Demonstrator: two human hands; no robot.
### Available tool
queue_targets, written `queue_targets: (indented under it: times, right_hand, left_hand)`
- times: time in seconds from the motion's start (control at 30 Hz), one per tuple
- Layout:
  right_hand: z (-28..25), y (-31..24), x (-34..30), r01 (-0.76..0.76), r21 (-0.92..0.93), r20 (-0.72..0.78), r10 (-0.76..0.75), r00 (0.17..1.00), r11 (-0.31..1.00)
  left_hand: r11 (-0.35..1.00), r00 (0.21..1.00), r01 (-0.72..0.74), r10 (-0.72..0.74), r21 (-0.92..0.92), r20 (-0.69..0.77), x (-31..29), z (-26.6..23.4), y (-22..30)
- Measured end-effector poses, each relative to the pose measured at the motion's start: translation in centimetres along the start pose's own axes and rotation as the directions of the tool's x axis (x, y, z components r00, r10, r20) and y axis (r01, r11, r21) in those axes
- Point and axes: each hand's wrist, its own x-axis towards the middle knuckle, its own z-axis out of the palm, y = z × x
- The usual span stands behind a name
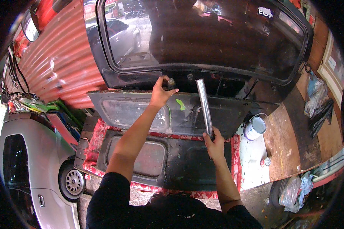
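1. Nearest: person's dark shirt (172, 212), both bare arms reaching fwd. Ahead, a flat dark panel (197, 164) w/ a raised oblong frame lies on red-&-white cloth (236, 164), which shows past its L & R edges.
2. R hand (215, 143) is closed round the lower part of a shiny metal tube (205, 108), nr that panel's top R corner. Tube slants up & slightly L; its far end is free.
3. Feel of tube (going by looks): stiff, smooth, hard to break, prob. slippery if oily; med. wt. if hollow, but can't tell if it is. Gripped this low, it's likely top-heavy; best hold approx. midway, fingers right round.
4. To the R, on a white sheet (252, 164) along the worktop's (286, 133) L edge: a tin (252, 133) w/ wire handle, plus a small can (266, 162) nr the near L corner.
5. Beyond the first panel: a second dark panel (225, 114), scuffed, w/ a green scrap (180, 104) nr its top edge.
6. L hand (162, 93) is at that top edge, half open, thumb spread from fingers, w/ a small knob (171, 82) just beside them; can't tell if it's pinched. Knob looks hard; fingertips on its sides would suit.
7. Farthest: black car back door (116, 76) w/ a big window; red ribbed sheet (61, 61) to its L.
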Motion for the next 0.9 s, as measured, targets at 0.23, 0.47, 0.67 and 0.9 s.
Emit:
queue_targets:
  times: [0.23, 0.47, 0.67, 0.9]
  right_hand:
    - [0.5, -4.5, 2.3, 0.342, -0.147, 0.030, -0.342, 0.939, 0.928]
    - [1.3, -6.2, 3.7, 0.371, -0.287, 0.162, -0.337, 0.928, 0.883]
    - [0.2, -4.4, 1.9, 0.302, -0.175, 0.024, -0.303, 0.953, 0.937]
    - [-0.4, -3.2, 0.7, 0.071, 0.046, 0.002, -0.071, 0.997, 0.996]
  left_hand:
    - [0.994, 0.993, 0.110, -0.111, 0.011, 0.048, -0.8, 0.5, 0.6]
    - [0.976, 0.968, 0.134, -0.167, 0.173, 0.188, -0.5, 0.6, 0.9]
    - [0.977, 0.990, 0.061, -0.086, 0.204, 0.114, -1.6, 0.2, -0.9]
    - [0.997, 0.997, 0.082, -0.082, 0.006, 0.002, -0.2, -0.1, 0.1]
